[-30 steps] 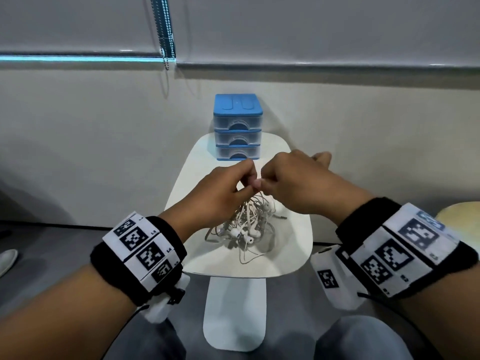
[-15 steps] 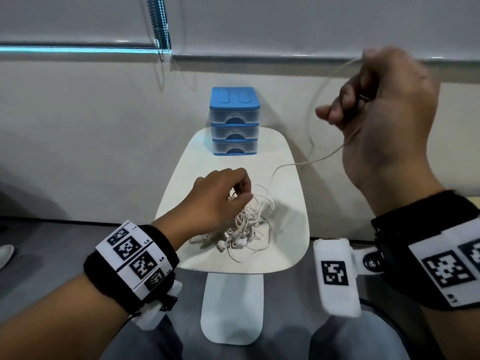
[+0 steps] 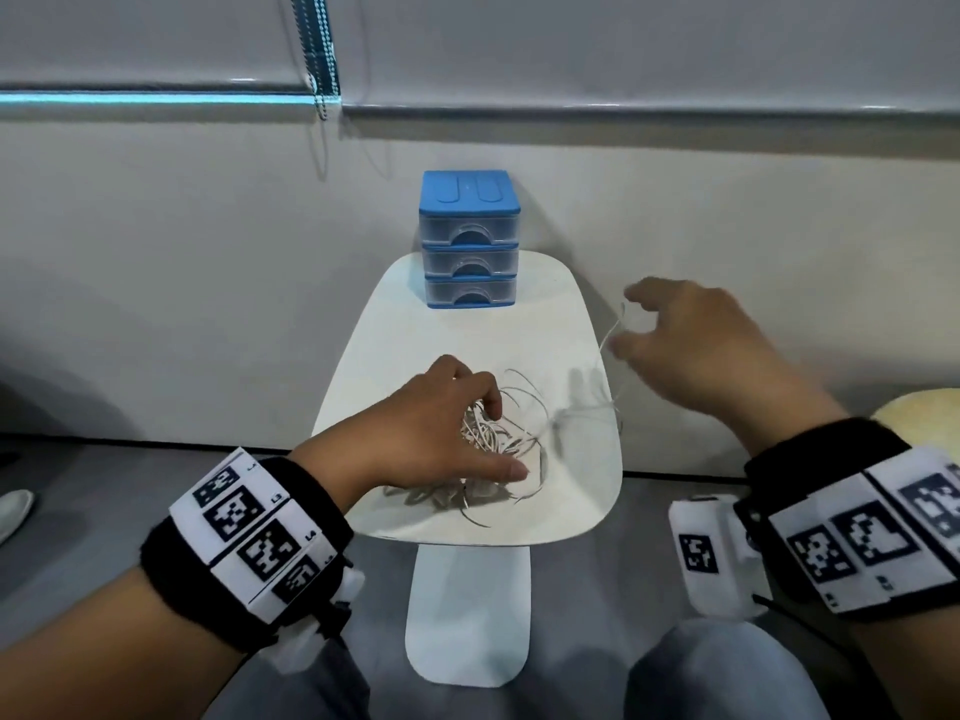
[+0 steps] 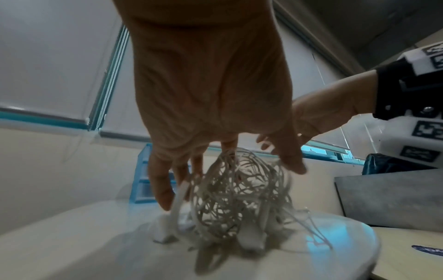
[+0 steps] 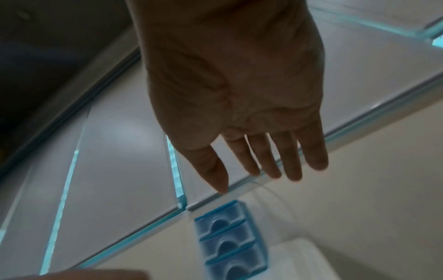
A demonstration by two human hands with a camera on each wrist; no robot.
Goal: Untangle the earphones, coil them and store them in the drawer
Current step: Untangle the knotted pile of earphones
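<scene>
A tangle of white earphones (image 3: pixel 480 433) (image 4: pixel 239 199) lies on the near half of the small white table (image 3: pixel 467 345). My left hand (image 3: pixel 506 441) (image 4: pixel 230 170) is on top of it, fingers curled down into the loops and holding them slightly raised. My right hand (image 3: pixel 626 322) (image 5: pixel 258 176) hovers at the table's right edge, fingers spread and holding nothing. One loose cable strand (image 3: pixel 610 335) trails from the tangle just under its fingers. The blue three-drawer unit (image 3: pixel 469 241) (image 5: pixel 230 240) stands at the table's far edge, all drawers closed.
The table stands against a pale wall, with a blind cord (image 3: pixel 317 54) hanging above. Its white base (image 3: pixel 467 615) stands between my knees. A yellowish round seat (image 3: pixel 924 413) is at the right and a grey cabinet (image 4: pixel 383 199) beyond.
My right hand had pulled a strand high up to the right; it has dropped to the table's edge and let the strand go. The left hand stayed on the tangle.
</scene>
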